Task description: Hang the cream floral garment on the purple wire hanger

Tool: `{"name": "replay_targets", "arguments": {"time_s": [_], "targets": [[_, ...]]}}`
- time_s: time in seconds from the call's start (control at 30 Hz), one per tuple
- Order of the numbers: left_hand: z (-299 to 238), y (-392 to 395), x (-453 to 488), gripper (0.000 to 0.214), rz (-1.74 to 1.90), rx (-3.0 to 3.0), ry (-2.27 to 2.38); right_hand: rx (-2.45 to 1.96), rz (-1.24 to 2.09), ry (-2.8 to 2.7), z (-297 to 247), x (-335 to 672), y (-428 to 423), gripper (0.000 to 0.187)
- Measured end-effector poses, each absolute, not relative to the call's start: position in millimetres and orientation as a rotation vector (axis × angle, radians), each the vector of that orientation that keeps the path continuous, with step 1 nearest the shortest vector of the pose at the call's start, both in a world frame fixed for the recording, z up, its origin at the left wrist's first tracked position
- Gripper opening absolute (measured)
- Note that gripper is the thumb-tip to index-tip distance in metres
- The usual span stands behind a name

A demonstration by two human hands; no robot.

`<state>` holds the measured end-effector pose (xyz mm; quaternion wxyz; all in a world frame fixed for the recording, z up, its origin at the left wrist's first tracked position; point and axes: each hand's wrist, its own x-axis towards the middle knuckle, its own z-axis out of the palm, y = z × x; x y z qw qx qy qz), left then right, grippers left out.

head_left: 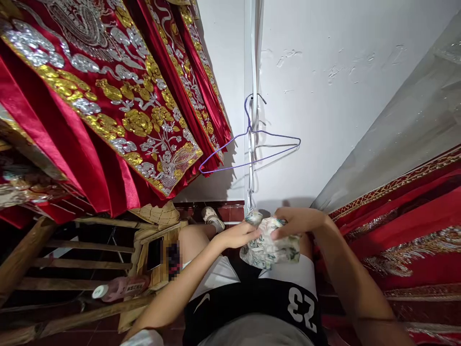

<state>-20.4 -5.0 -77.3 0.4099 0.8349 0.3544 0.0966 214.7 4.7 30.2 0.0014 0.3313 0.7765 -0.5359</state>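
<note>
Over the person's black-and-white shorts (pixel 248 290), a pale cloth (pixel 268 250) with a leafy pattern sits bunched between two bare hands. The left hand (pixel 239 235) grips its left side, thumb laid on the folds, and the right hand (pixel 295 222) pinches it from the other side, thumb and forefinger closed on the fabric (the fingers tucked behind I cannot make out, nor the cloth's full shape). Straight ahead of the person, a thin purple hanger (pixel 234 166) hangs by its hook in front of the white wall (pixel 306 96), well apart from the hands. To the person's left, red drapery (pixel 138 122) stitched with gold and silver flowers slants down over some wooden bars (pixel 86 246), and a pink bottle (pixel 124 288) with a white cap is beside them. A light shoe (pixel 209 214) shows near the wall's foot, and to the right more red fabric (pixel 414 211) with glittering trim runs alongside the right arm.
</note>
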Motion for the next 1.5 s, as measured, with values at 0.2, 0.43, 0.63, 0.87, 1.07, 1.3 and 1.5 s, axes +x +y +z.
{"name": "replay_targets", "arguments": {"time_s": [0.2,0.43,0.63,0.87,1.07,1.3,1.5], "targets": [[-64.2,1.3,-78.5,0.031,-0.323,2.281,1.496,1.855,-1.117,2.799,43.8,226.7,41.7,0.022],[-25.4,9.4,-114.3,0.031,0.289,2.366,1.813,2.121,-0.711,3.311,21.6,206.8,102.0,0.044],[-2.2,15.9,-129.4,0.03,0.858,2.145,1.811,2.155,-0.596,3.293,13.1,213.2,126.7,0.043],[17.8,16.6,-121.9,0.022,1.02,2.136,1.761,2.183,-0.674,3.276,22.3,234.1,94.7,0.052],[70.6,35.8,-89.0,0.006,1.258,2.439,1.391,2.07,-0.932,3.273,24.5,227.5,78.6,0.048],[93.3,82.1,-86.8,0.021,1.294,1.935,1.091,2.227,-0.78,3.407,12.0,249.6,83.4,0.074],[81.5,99.2,-102.1,0.021,1.257,1.67,1.071,2.552,-0.346,3.416,20.1,278.7,95.2,0.068]]}}
